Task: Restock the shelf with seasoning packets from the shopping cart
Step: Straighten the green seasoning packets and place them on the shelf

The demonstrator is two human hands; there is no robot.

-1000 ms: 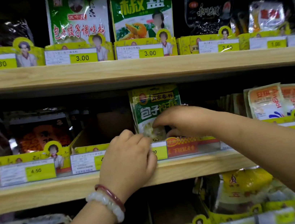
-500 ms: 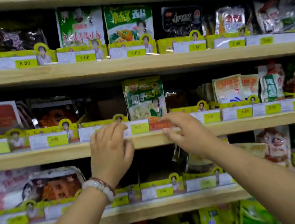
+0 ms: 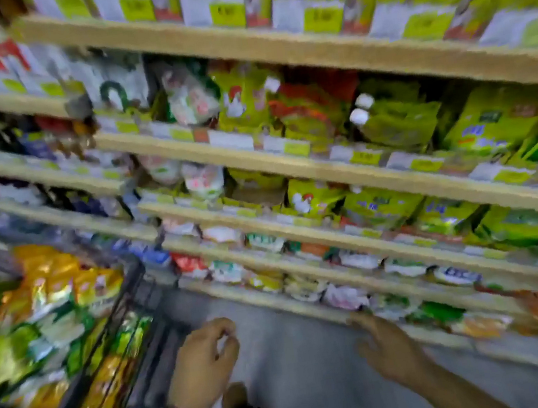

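Note:
The view is blurred and tilted down. A wire shopping cart [image 3: 127, 313] stands at the lower left, piled with yellow, green and white seasoning packets [image 3: 44, 315]. Wooden shelves [image 3: 289, 163] full of packets run across the right. My left hand [image 3: 203, 361] hangs low in the middle above the floor, fingers loosely curled, holding nothing, just right of the cart. My right hand [image 3: 385, 350] hangs with fingers spread, empty, in front of the bottom shelf.
Grey floor [image 3: 301, 372] lies between the cart and the shelves. Yellow price tags [image 3: 314, 21] line each shelf edge. My foot [image 3: 234, 399] shows below my left hand. Green and yellow bags [image 3: 491, 124] fill the right shelves.
Both hands have left the middle shelf's packet and dropped down. The view has swung down and left, bringing the cart and lower shelves into sight.

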